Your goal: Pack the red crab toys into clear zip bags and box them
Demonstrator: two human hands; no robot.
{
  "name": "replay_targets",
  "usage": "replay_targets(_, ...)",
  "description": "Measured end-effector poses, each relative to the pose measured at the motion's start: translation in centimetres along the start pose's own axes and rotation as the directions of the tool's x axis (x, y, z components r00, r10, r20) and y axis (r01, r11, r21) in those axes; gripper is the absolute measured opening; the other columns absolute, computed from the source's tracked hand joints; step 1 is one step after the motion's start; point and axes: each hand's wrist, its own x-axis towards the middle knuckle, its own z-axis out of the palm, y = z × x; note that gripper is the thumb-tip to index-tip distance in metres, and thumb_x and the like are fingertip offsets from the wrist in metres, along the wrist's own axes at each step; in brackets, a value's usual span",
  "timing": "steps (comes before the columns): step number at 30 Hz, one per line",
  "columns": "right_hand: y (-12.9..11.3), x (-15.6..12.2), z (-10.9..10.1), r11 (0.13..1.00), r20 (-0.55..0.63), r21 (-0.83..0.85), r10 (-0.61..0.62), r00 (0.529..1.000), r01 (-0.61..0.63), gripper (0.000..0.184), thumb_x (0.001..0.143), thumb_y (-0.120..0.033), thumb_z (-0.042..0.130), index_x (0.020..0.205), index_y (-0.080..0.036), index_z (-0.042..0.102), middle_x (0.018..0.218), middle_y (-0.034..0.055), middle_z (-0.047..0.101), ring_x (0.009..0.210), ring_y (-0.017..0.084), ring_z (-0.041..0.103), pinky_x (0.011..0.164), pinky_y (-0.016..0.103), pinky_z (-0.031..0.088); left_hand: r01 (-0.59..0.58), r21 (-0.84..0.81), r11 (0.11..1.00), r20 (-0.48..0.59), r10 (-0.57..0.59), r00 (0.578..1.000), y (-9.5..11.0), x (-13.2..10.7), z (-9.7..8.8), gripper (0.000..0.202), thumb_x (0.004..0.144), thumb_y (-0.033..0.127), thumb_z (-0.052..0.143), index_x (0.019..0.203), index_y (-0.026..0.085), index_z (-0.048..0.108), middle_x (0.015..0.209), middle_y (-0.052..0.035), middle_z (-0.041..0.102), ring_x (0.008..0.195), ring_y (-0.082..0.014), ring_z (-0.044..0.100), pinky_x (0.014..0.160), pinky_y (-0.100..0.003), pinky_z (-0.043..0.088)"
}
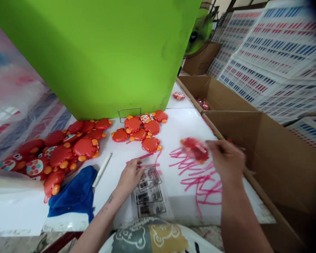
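Note:
My right hand (228, 158) is at the right side of the white tabletop, pinching the edge of a red crab toy (196, 149). The toy is blurred by motion and looks wrapped in clear plastic. My left hand (131, 174) lies palm down, its fingers over the top edge of clear plastic bags (150, 196) with black print. Beyond it sits a small group of red crab toys (138, 128) with orange claws. A larger pile of the same toys (61, 154) spreads to the left.
Open cardboard boxes (252, 140) line the right edge, some wrapped toys inside. A green panel (107, 59) stands at the back. A blue cloth (73, 193) and white marker (102, 170) lie left. Pink scribbles mark the table. Another wrapped toy (179, 95) lies far back; white crates (276, 52) are stacked behind.

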Motion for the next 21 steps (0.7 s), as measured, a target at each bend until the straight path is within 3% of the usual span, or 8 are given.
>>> replay_targets(2,-0.4,1.0,-1.2,0.989,-0.421,-0.108,-0.134,0.897,0.097,0.026,0.083,-0.036,0.057,0.09,-0.014,0.068,0.081,0.0084,0.065,0.073,0.021,0.06,0.071,0.036,0.048,-0.004,0.178,0.984,0.003,0.003,1.0,-0.7,0.2,0.5,0.022,0.085,0.031,0.052,0.103,0.02,0.056,0.106,-0.0087,0.059,0.097,-0.0232,0.058,0.085,-0.035,0.043)
replay_targets(4,-1.1,1.3,-1.1,0.973,-0.555,-0.151,-0.231,0.8,0.176,0.028,0.087,-0.035,0.053,0.097,-0.012,0.066,0.086,0.0105,0.064,0.074,0.021,0.059,0.071,0.036,0.048,0.019,0.334,0.942,0.031,-0.031,0.999,-0.9,0.2,1.0,0.026,0.088,0.031,0.047,0.11,0.02,0.053,0.111,-0.0099,0.056,0.096,-0.0229,0.059,0.082,-0.033,0.044)
replay_targets(6,-1.7,1.0,0.3,0.953,-0.416,-0.15,-0.303,0.858,0.264,0.025,0.088,-0.031,0.051,0.099,-0.014,0.065,0.087,0.009,0.062,0.075,0.02,0.058,0.072,0.036,0.048,0.032,0.494,0.869,0.047,-0.064,0.997,-0.8,0.2,1.6,0.027,0.09,0.034,0.045,0.112,0.02,0.051,0.111,-0.0089,0.054,0.093,-0.0217,0.06,0.077,-0.031,0.045)
replay_targets(9,-1.9,-0.3,4.0,0.9,0.119,-0.087,-0.416,0.901,0.427,0.019,0.089,-0.023,0.048,0.098,-0.018,0.064,0.087,0.0065,0.062,0.08,0.019,0.057,0.077,0.035,0.047,0.015,0.673,0.739,0.046,-0.062,0.997,-0.5,0.1,2.3,0.026,0.091,0.038,0.045,0.109,0.02,0.05,0.108,-0.0072,0.053,0.093,-0.0209,0.059,0.072,-0.029,0.047)
replay_targets(13,-1.0,-3.2,8.9,0.833,0.702,0.017,-0.404,0.587,0.553,0.027,0.089,-0.011,0.044,0.1,-0.022,0.066,0.093,0.0068,0.061,0.089,0.018,0.057,0.077,0.03,0.046,-0.026,0.744,0.668,0.056,-0.023,0.998,-1.0,0.0,2.7,0.025,0.091,0.04,0.044,0.106,0.02,0.05,0.106,-0.0069,0.052,0.092,-0.0205,0.058,0.065,-0.028,0.047)
replay_targets(16,0.0,-5.0,10.8,0.789,0.847,-0.054,-0.288,0.447,0.612,0.026,0.087,-0.009,0.048,0.098,-0.023,0.067,0.095,0.0052,0.061,0.089,0.017,0.056,0.075,0.025,0.044,-0.047,0.75,0.66,0.051,0.012,0.999,-1.4,-0.1,2.7,0.025,0.091,0.041,0.044,0.104,0.02,0.05,0.104,-0.0067,0.052,0.093,-0.0207,0.057,0.065,-0.028,0.047)
replay_targets(18,0.7,-5.1,11.1,0.766,0.858,-0.12,-0.24,0.454,0.631,0.021,0.088,-0.012,0.049,0.092,-0.022,0.067,0.092,0.0043,0.06,0.087,0.016,0.056,0.074,0.025,0.043,-0.051,0.749,0.661,0.044,0.027,0.999,-1.6,-0.2,2.7,0.025,0.091,0.042,0.044,0.103,0.02,0.051,0.103,-0.0065,0.052,0.091,-0.0203,0.057,0.064,-0.027,0.047)
replay_targets(21,1.9,-3.1,10.7,0.748,0.811,-0.245,-0.19,0.553,0.617,0.021,0.09,-0.015,0.046,0.086,-0.019,0.066,0.09,0.007,0.06,0.087,0.019,0.054,0.076,0.027,0.041,-0.059,0.743,0.667,0.032,0.052,0.998,-1.8,-0.3,2.8,0.026,0.091,0.042,0.044,0.105,0.02,0.051,0.103,-0.0064,0.052,0.091,-0.0202,0.057,0.064,-0.027,0.048)
